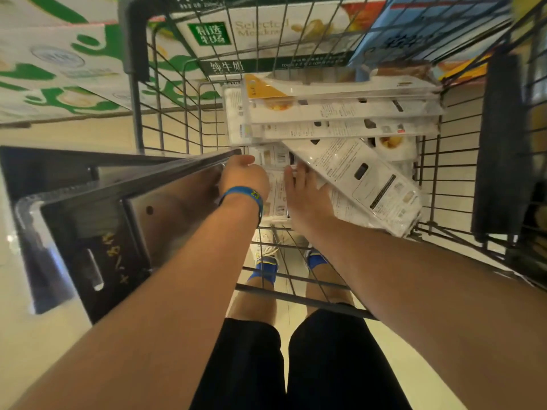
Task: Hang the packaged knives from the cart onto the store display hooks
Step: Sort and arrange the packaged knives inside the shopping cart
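The packs of knives (pixel 334 113) lie in a loose heap in the wire cart (pixel 450 179). Some lie flat across the far part. One long tilted pack (pixel 364 179) rests on top of the others, nearer to the person.

Each pack is a long clear plastic shell with a white card inside. I think a pack is stiff and quite light. The smooth plastic looks slippery, and the heap could slide if a pack is pulled out from low down. There is a sharp knife inside, so it seems best to hold a pack by its long edges and not squeeze the middle. The top flat pack seems to have a small hole at its yellow end. That is likely for the hook, so that end should stay free.

The right hand (pixel 305 196) reaches into the cart. Its fingers (pixel 291 177) are straight and a little spread. The tips touch the near end of the tilted pack, but they do not grip it.

The left hand (pixel 244 177) is just beside it and has a blue band (pixel 245 195) on the wrist. It is over a flat pack (pixel 276 184) lower in the heap. Its fingers point down and away, so I cannot tell if they hold anything.

Milk boxes (pixel 257 34) stand past the far end of the cart. A dark stand (pixel 97 220) is on the left. No hooks show here.
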The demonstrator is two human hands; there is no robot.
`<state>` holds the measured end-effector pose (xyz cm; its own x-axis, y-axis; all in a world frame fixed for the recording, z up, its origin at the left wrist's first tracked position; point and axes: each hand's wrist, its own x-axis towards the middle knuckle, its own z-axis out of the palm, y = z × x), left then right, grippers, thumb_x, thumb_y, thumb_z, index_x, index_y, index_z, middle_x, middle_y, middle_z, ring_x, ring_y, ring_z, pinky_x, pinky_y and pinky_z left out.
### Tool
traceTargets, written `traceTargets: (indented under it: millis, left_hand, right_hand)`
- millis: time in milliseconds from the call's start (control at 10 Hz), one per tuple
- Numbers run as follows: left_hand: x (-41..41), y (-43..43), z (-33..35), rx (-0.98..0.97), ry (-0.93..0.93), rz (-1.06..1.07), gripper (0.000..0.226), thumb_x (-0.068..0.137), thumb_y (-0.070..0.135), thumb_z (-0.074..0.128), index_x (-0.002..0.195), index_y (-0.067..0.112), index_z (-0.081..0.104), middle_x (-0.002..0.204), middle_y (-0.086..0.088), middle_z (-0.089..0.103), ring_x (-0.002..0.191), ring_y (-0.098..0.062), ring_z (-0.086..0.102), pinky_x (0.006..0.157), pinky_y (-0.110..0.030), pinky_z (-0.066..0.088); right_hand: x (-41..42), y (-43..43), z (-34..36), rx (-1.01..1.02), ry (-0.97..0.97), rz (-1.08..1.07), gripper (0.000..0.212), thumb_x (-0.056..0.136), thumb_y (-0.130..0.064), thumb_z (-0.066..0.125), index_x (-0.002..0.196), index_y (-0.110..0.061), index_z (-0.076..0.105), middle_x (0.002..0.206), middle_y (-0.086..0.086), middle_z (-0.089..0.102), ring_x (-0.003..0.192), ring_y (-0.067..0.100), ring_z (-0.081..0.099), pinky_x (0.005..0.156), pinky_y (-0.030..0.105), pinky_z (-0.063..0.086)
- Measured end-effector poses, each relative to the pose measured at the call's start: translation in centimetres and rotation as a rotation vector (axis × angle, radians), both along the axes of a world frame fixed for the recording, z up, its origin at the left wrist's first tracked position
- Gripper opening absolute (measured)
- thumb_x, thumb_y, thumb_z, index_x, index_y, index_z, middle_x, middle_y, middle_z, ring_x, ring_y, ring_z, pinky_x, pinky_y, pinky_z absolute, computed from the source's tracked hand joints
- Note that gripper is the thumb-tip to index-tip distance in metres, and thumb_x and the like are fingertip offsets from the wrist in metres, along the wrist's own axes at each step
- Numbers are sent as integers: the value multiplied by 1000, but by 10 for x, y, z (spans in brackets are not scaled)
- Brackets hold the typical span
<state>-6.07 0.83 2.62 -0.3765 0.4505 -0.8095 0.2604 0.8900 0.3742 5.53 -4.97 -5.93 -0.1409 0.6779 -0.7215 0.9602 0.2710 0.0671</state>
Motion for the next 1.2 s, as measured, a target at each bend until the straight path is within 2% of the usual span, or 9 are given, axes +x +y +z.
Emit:
traceTargets:
  millis: [200,300,500,600,700,900,1000,1100,1200]
  left_hand:
    - [-4,-18,10,57,-31,140,32,97,6,44,119,22,61,126,-14,63,111,-33,62,99,-43,51]
    - [-9,-28,15,100,83,-89,37,97,5,47,131,14,56,128,-11,62,117,-29,60,91,-22,44]
    - [-19,-37,15,35,131,-375,44,99,7,42,143,10,45,141,-8,52,128,-25,51,81,-17,32]
    - [-19,-42,22,44,137,-442,45,100,9,41,145,11,42,143,-8,50,129,-25,49,85,-21,34]
    - [-18,-45,31,77,29,-262,42,99,11,45,141,14,46,135,-11,56,113,-28,56,87,-28,40]
    - [-10,-41,25,-109,-147,-124,39,101,30,49,134,11,51,125,-10,61,102,-27,60,76,-23,40]
    - [-5,-41,24,-211,-332,-29,38,101,40,50,121,9,59,114,-10,69,96,-27,68,77,-27,55]
    - [-3,-42,34,-202,-444,213,24,101,31,52,103,9,63,114,-17,69,103,-36,67,94,-57,52]
    - [-7,-37,47,-178,-397,260,18,99,23,52,87,12,60,98,-16,70,91,-34,68,90,-56,53]
  right_hand:
    - [9,-5,-5,132,-22,166,125,77,-44,81,159,-7,-5,144,25,35,127,39,46,85,50,57]
    - [17,5,0,219,110,106,111,71,-56,85,154,-11,27,130,15,51,113,28,57,72,39,56]
    - [30,36,20,146,326,-126,51,85,-59,72,116,-19,67,106,2,64,100,24,62,81,36,43]
    - [37,42,29,101,426,-278,40,90,-58,67,105,-22,74,95,-2,67,91,21,62,82,35,40]
    - [44,45,37,14,565,-458,36,90,-58,68,101,-25,77,94,-3,74,91,20,66,90,38,49]
    - [55,52,37,-120,700,-533,35,89,-57,69,87,-23,74,76,-4,65,73,15,59,68,31,44]
    - [56,52,40,-201,749,-605,44,91,-59,66,89,-16,75,83,3,71,76,20,66,73,37,50]
    - [49,54,60,-223,751,-649,40,97,-62,55,107,-27,74,113,0,74,104,21,68,94,42,53]
    - [44,56,95,-216,806,-752,55,91,-79,46,125,-42,67,133,-12,66,118,8,58,89,32,44]
